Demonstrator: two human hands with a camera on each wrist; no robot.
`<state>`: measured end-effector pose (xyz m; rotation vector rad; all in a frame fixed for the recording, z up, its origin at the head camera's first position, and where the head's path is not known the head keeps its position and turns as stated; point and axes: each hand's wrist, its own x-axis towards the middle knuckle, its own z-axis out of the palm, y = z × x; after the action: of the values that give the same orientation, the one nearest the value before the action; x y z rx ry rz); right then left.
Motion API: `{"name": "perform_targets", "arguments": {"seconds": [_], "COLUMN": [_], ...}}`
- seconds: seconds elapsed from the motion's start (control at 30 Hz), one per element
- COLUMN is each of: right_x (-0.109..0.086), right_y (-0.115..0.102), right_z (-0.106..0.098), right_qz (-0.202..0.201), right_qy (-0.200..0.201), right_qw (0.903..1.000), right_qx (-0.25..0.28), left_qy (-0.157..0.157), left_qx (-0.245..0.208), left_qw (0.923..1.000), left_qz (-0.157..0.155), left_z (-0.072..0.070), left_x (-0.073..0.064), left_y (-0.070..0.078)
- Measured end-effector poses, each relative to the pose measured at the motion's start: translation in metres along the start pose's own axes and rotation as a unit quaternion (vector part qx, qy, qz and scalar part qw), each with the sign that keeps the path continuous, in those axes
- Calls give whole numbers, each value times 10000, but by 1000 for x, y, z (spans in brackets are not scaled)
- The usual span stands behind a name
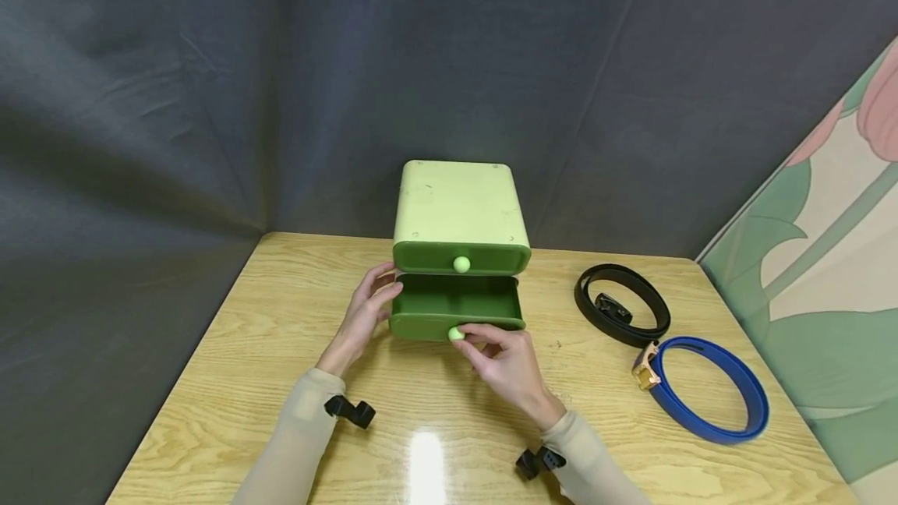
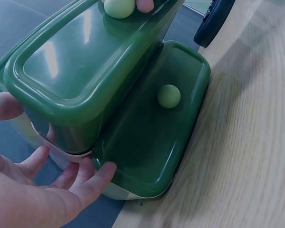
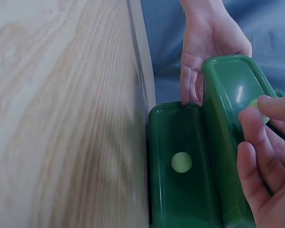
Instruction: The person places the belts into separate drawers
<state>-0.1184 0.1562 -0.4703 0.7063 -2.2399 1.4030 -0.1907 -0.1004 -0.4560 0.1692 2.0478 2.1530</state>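
A small cabinet with a cream top and green drawers stands on the table. Its middle drawer is pulled out, and the visible part inside holds nothing. Above it the top drawer is closed; the bottom drawer is closed too. My right hand pinches the pale green round knob of the middle drawer between thumb and fingers. At the cabinet's left side, my left hand rests with spread, slightly bent fingers, touching the side and the bottom drawer's edge.
To the right of the cabinet lies a coiled black belt with a dark buckle. Nearer the front right is a coiled blue belt with a gold-coloured buckle. Dark cloth hangs behind the wooden table.
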Motion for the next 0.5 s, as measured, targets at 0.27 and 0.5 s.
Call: {"name": "perform_targets", "arguments": {"seconds": [0.27,0.5], "right_x": [-4,-6], "right_y": [0,-4], "right_z": [0,-1], "right_qz": [53,53], "right_qy": [-13,-12], "right_qw": [10000,10000], "right_qx": [13,-47], "left_qy": [-29,-9], "left_qx": [22,69], "left_qw": [10000,10000], "left_qz": [-28,-53], "left_z": [-1,-1], "left_x": [0,0], "left_y": [2,2]}}
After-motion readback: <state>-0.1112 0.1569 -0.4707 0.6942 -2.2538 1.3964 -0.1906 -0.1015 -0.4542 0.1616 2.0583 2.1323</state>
